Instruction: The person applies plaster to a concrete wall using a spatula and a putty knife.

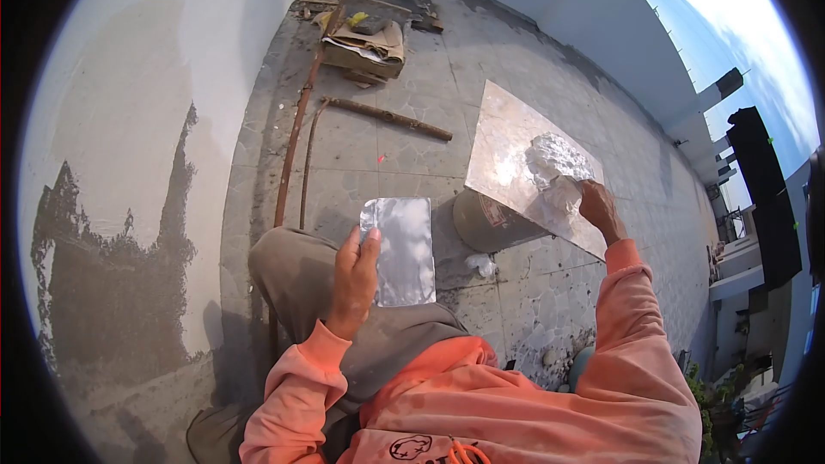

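Observation:
My left hand (353,279) is closed on a rectangular steel trowel (406,249), with the thumb and fingers at its left edge. The trowel's shiny flat face is turned up toward me, and any handle behind it is hidden. To the right, my right hand (599,209) is closed around a plaster-smeared blade (562,195) whose grip is hidden in the fingers. That blade touches white plaster (557,156) heaped on a square, pale board (502,139). Under the board stands a round grey bucket (486,223), partly covered by it.
On the left, the wall (129,232) has pale coating above a rough grey patch. A rusty pole (297,133) and a short pipe (391,118) lie on the tiled floor. Farther off is a cardboard pile (368,47). A white lump (481,265) lies beside the bucket.

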### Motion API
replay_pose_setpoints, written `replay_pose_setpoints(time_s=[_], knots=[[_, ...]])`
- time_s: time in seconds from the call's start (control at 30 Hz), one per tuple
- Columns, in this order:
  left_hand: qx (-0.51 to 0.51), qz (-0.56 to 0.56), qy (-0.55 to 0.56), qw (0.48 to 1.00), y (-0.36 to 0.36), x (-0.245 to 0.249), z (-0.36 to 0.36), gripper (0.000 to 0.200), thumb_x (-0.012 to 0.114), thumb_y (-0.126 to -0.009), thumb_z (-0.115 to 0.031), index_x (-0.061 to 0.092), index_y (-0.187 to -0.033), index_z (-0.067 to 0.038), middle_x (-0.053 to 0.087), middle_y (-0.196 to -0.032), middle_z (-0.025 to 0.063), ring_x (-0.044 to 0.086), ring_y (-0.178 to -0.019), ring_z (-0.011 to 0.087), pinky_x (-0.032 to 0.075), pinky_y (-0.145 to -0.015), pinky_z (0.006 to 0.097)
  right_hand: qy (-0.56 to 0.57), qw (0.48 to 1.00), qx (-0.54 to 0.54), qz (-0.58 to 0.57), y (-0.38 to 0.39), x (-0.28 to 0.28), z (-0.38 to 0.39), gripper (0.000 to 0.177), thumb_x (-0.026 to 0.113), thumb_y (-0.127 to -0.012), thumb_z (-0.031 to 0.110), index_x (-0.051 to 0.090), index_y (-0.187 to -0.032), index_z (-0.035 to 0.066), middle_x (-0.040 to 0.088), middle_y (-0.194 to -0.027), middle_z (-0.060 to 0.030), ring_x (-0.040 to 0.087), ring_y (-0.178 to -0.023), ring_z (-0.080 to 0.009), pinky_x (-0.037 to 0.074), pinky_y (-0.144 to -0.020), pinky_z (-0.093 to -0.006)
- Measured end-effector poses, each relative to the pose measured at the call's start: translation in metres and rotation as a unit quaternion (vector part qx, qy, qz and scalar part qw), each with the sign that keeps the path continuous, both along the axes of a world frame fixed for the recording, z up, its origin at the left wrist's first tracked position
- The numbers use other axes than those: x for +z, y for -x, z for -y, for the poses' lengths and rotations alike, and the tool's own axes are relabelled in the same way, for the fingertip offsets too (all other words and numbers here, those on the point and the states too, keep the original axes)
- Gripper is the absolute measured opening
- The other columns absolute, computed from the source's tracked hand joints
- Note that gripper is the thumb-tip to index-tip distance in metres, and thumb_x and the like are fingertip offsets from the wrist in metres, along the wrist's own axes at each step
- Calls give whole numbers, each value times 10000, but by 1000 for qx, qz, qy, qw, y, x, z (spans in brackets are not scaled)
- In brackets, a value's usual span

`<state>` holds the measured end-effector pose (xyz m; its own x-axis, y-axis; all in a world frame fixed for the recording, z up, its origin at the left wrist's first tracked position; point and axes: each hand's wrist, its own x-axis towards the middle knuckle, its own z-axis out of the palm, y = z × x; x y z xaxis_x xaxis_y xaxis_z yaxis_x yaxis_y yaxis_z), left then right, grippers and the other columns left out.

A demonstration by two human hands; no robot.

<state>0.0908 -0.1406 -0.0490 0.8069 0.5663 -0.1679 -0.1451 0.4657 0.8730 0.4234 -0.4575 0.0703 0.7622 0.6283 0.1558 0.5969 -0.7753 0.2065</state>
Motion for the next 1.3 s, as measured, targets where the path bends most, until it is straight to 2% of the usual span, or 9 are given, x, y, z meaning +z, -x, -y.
replay_pose_setpoints(time_s=[0.1, 0.2, 0.33, 0.5, 0.6, 0.8, 0.93, 1.1, 1.3], knots=[[18, 21, -16, 999, -4, -8, 1, 225, 501, -987, -253, 557, -898, -54, 357, -691, -85, 284, -626, 30, 269, -535, 220, 75, 991, 91, -58, -3, -38, 3, 205, 490, -761, -26, 649, -889, -13, 650, -873, -236, 620, -857, -423, 494, -761, -482], [19, 1, -22, 1000, -1, -7, 1, 226, 501, -986, -253, 560, -906, -50, 357, -692, -84, 286, -628, 30, 272, -536, 221, 34, 990, 15, -135, -7, 10, -11, 235, 496, -748, -23, 657, -918, -4, 651, -898, -237, 619, -870, -418, 492, -778, -476], [-8, -30, -21, 999, 1, -3, -1, 236, 505, -984, -258, 555, -900, -44, 353, -694, -82, 289, -631, 30, 276, -539, 225, 27, 998, 14, -48, -11, -12, -16, 235, 505, -753, -2, 649, -938, -14, 643, -908, -249, 614, -868, -416, 488, -775, -481], [6, -28, -30, 999, 4, 0, -1, 233, 506, -985, -250, 539, -871, -50, 352, -680, -84, 288, -620, 29, 269, -526, 223, 8, 990, 37, -139, -11, 7, -24, 140, 544, -827, 68, 650, -886, -1, 639, -813, -236, 623, -794, -416, 483, -704, -476], [1, -11, 5, 1000, -1, -5, 1, 236, 506, -985, -249, 532, -860, -49, 352, -673, -82, 286, -616, 29, 266, -521, 224, 29, 998, 28, -49, -21, -8, -21, 155, 515, -798, 5, 646, -880, -10, 645, -854, -224, 624, -846, -403, 478, -738, -479], [10, -19, -32, 999, 3, -4, -1, 243, 513, -982, -249, 520, -842, -50, 360, -672, -78, 291, -617, 37, 275, -523, 232, 28, 990, 3, -140, -8, 18, -44, 212, 510, -760, -12, 653, -916, 0, 646, -860, -234, 616, -843, -424, 483, -749, -486], [21, -1, -27, 999, -5, -17, 1, 235, 516, -980, -247, 527, -850, -51, 367, -677, -78, 295, -619, 38, 279, -525, 234, 37, 997, 44, -48, -11, -26, -47, 151, 537, -798, 50, 648, -888, 2, 646, -849, -231, 618, -823, -419, 482, -728, -482], [26, -1, -21, 999, -1, -9, 1, 234, 518, -978, -249, 536, -855, -51, 363, -677, -81, 297, -617, 34, 276, -522, 232, 17, 995, 41, -92, -16, 12, -58, 146, 523, -795, 50, 642, -863, 1, 638, -844, -251, 615, -813, -428, 479, -721, -489], [29, 6, -31, 999, -3, -5, 0, 219, 517, -980, -246, 553, -877, -56, 369, -677, -86, 296, -614, 26, 271, -522, 226, 81, 990, 79, -83, -21, -30, -58, 174, 544, -766, 45, 644, -901, 2, 643, -829, -242, 621, -814, -426, 486, -723, -487]])
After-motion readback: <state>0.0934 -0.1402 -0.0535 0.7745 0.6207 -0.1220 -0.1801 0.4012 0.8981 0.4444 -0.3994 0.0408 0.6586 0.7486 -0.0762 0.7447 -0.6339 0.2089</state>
